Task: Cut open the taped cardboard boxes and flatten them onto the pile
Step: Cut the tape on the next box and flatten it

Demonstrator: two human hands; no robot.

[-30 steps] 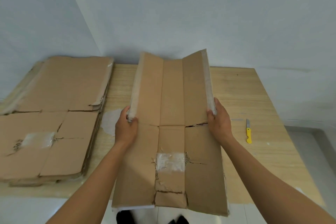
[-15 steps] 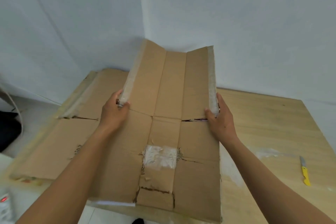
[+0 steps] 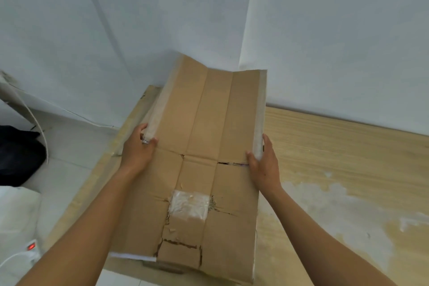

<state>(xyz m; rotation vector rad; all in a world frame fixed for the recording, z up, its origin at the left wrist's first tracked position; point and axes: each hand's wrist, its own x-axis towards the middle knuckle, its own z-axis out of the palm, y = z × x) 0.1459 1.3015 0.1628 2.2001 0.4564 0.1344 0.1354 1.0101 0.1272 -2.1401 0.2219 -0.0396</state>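
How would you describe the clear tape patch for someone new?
Over the wooden table, the left hand and right hand hold a flattened cardboard box. On its middle panel, nearer the person than the hands, sits the tape patch: a crinkled, shiny square amid torn cardboard, unlike the long whitish strips along the side edges.

Wooden table (image 3: pixel 325 146) bearing cardboard pile (image 3: pixel 137 111)
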